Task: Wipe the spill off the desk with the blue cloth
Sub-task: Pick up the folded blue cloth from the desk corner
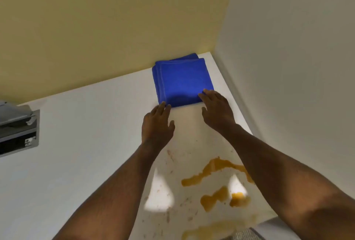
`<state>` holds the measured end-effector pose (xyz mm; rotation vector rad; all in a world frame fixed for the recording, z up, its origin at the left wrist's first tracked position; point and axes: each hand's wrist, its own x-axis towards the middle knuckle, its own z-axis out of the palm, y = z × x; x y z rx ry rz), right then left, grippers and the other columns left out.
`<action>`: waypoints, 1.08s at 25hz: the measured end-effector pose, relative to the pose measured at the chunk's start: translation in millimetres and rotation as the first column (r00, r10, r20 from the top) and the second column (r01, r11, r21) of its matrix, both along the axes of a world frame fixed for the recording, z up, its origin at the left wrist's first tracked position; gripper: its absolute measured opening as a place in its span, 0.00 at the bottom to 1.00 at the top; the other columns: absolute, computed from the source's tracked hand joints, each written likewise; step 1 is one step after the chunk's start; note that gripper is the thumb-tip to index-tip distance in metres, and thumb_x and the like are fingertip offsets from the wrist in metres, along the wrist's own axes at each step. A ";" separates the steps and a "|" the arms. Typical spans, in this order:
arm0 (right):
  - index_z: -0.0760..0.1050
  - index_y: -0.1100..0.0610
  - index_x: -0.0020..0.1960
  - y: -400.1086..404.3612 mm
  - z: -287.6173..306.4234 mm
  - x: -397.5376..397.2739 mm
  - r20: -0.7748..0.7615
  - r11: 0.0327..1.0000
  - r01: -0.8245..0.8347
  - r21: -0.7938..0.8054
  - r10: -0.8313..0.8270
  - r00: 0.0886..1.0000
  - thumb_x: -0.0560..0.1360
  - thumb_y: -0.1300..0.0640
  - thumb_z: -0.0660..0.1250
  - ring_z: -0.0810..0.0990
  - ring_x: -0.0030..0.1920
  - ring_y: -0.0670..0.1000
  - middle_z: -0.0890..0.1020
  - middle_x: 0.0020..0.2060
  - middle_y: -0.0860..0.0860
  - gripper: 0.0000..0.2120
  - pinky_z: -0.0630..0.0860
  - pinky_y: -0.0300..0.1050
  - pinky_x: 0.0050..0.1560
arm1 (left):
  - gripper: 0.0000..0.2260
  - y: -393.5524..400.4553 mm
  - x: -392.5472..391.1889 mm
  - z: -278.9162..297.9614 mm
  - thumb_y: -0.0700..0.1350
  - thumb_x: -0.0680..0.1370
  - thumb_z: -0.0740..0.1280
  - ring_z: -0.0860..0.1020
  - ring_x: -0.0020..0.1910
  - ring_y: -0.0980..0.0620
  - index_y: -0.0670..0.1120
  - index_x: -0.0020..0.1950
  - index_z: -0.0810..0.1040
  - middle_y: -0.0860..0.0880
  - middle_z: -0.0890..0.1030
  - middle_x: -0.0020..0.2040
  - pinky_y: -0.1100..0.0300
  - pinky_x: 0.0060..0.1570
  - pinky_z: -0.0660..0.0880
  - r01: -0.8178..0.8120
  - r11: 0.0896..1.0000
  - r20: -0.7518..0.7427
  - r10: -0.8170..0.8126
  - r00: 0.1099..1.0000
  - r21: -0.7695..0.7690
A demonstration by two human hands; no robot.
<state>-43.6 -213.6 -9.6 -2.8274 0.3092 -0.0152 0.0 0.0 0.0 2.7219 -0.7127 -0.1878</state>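
A folded blue cloth (182, 81) lies flat in the far right corner of the white desk (86, 143), against the yellow wall. My left hand (156, 124) touches its near left corner with the fingertips, fingers apart. My right hand (216, 108) rests its fingertips on the near right edge of the cloth, fingers also spread. Neither hand has closed on the cloth. An orange-brown spill (217, 180) spreads in several puddles on the desk close to me, between and under my forearms, with small splatters around it.
A grey recessed box with a raised lid (18, 132) sits in the desk at the far left. A yellow wall runs behind the desk and a white wall (288, 66) bounds it on the right. The desk's right edge lies just beyond my right arm.
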 end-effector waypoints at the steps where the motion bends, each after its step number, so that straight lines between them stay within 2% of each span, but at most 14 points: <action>1: 0.64 0.56 0.71 -6.1 -3.7 9.7 -0.023 0.999 -0.028 -0.042 0.027 0.999 0.76 0.59 0.62 0.62 0.73 0.57 0.67 0.72 0.56 0.24 0.61 0.53 0.71 | 0.25 -8.2 10.8 -7.4 0.50 0.79 0.63 0.67 0.75 0.44 0.45 0.76 0.67 0.44 0.67 0.77 0.47 0.71 0.69 0.028 0.999 -0.003 -0.028 1.000 0.039; 3: 0.65 0.56 0.71 -18.0 -9.3 24.7 -0.045 0.992 -0.066 -0.103 0.062 0.997 0.77 0.58 0.62 0.62 0.73 0.57 0.68 0.72 0.55 0.23 0.59 0.52 0.72 | 0.25 -21.2 29.0 -19.6 0.49 0.81 0.61 0.64 0.76 0.42 0.46 0.77 0.63 0.43 0.64 0.78 0.46 0.71 0.68 0.033 0.996 -0.020 -0.031 0.999 0.078; 6: 0.75 0.55 0.63 -27.8 -16.5 36.7 -0.037 0.984 -0.102 -0.147 0.098 0.995 0.78 0.55 0.62 0.72 0.66 0.55 0.77 0.64 0.53 0.15 0.60 0.51 0.70 | 0.20 -31.0 48.9 -31.2 0.45 0.82 0.59 0.70 0.71 0.41 0.44 0.75 0.67 0.42 0.71 0.73 0.46 0.66 0.74 0.020 0.995 -0.021 -0.018 1.000 0.100; 9: 0.80 0.56 0.51 -28.3 -16.1 42.7 0.046 0.980 -0.060 -0.190 0.070 0.996 0.77 0.58 0.62 0.79 0.53 0.56 0.85 0.49 0.54 0.08 0.64 0.51 0.66 | 0.13 -32.3 60.9 -34.7 0.42 0.81 0.61 0.75 0.63 0.42 0.41 0.65 0.76 0.42 0.77 0.64 0.50 0.59 0.77 0.034 0.998 0.013 -0.035 0.999 0.059; 12: 0.78 0.56 0.43 -29.6 1.3 58.4 0.069 0.967 -0.005 -0.254 0.024 0.997 0.76 0.59 0.59 0.78 0.42 0.59 0.82 0.36 0.57 0.10 0.66 0.51 0.60 | 0.10 -41.3 79.6 -13.1 0.39 0.80 0.58 0.79 0.51 0.42 0.38 0.53 0.78 0.40 0.80 0.51 0.56 0.46 0.72 -0.070 0.997 -0.033 0.068 0.997 -0.046; 13: 0.77 0.56 0.43 -33.1 11.9 66.2 0.064 0.959 0.003 -0.284 0.016 0.998 0.77 0.59 0.57 0.77 0.42 0.60 0.80 0.35 0.58 0.11 0.65 0.51 0.59 | 0.09 -47.2 86.0 -1.2 0.36 0.79 0.59 0.79 0.46 0.40 0.37 0.49 0.79 0.38 0.80 0.47 0.55 0.43 0.72 -0.076 0.991 0.000 0.077 0.997 -0.112; 15: 0.78 0.56 0.46 -44.6 45.0 84.1 0.089 0.952 0.014 -0.306 0.014 0.996 0.77 0.56 0.58 0.77 0.43 0.61 0.81 0.37 0.60 0.11 0.65 0.51 0.56 | 0.07 -60.4 101.4 30.3 0.32 0.74 0.62 0.79 0.41 0.36 0.34 0.43 0.80 0.33 0.80 0.43 0.49 0.41 0.74 -0.002 0.988 0.170 0.029 0.985 -0.157; 18: 0.80 0.55 0.48 -65.0 104.0 90.9 0.194 0.957 0.047 -0.285 0.009 0.981 0.75 0.54 0.64 0.79 0.42 0.63 0.83 0.38 0.60 0.08 0.68 0.51 0.52 | 0.11 -74.2 116.3 81.2 0.39 0.75 0.61 0.77 0.47 0.35 0.37 0.49 0.81 0.34 0.79 0.48 0.49 0.45 0.68 0.007 0.991 0.129 0.011 0.992 -0.135; 20: 0.81 0.57 0.47 -73.3 124.7 68.1 0.259 0.964 0.052 -0.261 0.018 0.966 0.73 0.55 0.65 0.79 0.40 0.64 0.84 0.37 0.61 0.08 0.71 0.51 0.49 | 0.12 -75.9 103.5 98.2 0.41 0.75 0.60 0.77 0.47 0.36 0.38 0.49 0.82 0.35 0.79 0.47 0.50 0.45 0.68 0.064 0.984 0.166 -0.035 0.985 -0.169; 21: 0.82 0.58 0.46 -74.8 126.1 48.8 0.270 0.969 0.057 -0.242 0.011 0.963 0.72 0.56 0.65 0.79 0.39 0.64 0.83 0.37 0.62 0.09 0.73 0.51 0.46 | 0.10 -74.8 87.2 98.7 0.40 0.75 0.62 0.78 0.46 0.36 0.38 0.48 0.82 0.35 0.80 0.45 0.49 0.44 0.71 0.124 0.970 0.237 -0.073 0.969 -0.210; 23: 0.82 0.60 0.46 -69.8 113.0 -3.3 0.207 0.979 0.122 -0.164 -0.087 0.975 0.72 0.58 0.66 0.79 0.41 0.65 0.83 0.40 0.64 0.08 0.77 0.52 0.42 | 0.07 -69.1 40.6 84.3 0.37 0.73 0.66 0.80 0.43 0.36 0.36 0.47 0.83 0.35 0.82 0.43 0.47 0.41 0.77 0.234 0.938 0.343 -0.138 0.929 -0.257; 24: 0.82 0.60 0.46 -65.4 99.3 -31.2 0.124 0.979 0.167 -0.120 -0.152 0.981 0.72 0.59 0.66 0.80 0.42 0.65 0.83 0.42 0.63 0.07 0.78 0.52 0.42 | 0.07 -65.5 18.1 71.0 0.36 0.74 0.66 0.81 0.44 0.36 0.37 0.48 0.83 0.36 0.82 0.44 0.47 0.44 0.78 0.245 0.937 0.263 -0.178 0.948 -0.250; 25: 0.82 0.59 0.46 -59.6 83.7 -56.5 0.017 0.976 0.199 -0.091 -0.198 0.980 0.73 0.59 0.66 0.80 0.44 0.64 0.83 0.43 0.62 0.07 0.78 0.51 0.43 | 0.08 -62.7 -0.5 56.6 0.38 0.76 0.65 0.81 0.48 0.38 0.38 0.50 0.83 0.38 0.83 0.48 0.48 0.48 0.78 0.240 0.945 0.109 -0.220 0.969 -0.222; 27: 0.81 0.57 0.47 -47.1 52.4 -94.8 -0.234 0.980 0.164 -0.110 -0.186 0.954 0.73 0.59 0.64 0.80 0.46 0.61 0.82 0.45 0.59 0.07 0.77 0.48 0.44 | 0.11 -54.1 -29.4 25.6 0.43 0.78 0.62 0.80 0.53 0.42 0.41 0.53 0.82 0.42 0.82 0.52 0.49 0.54 0.77 0.290 0.950 -0.173 -0.307 0.936 -0.116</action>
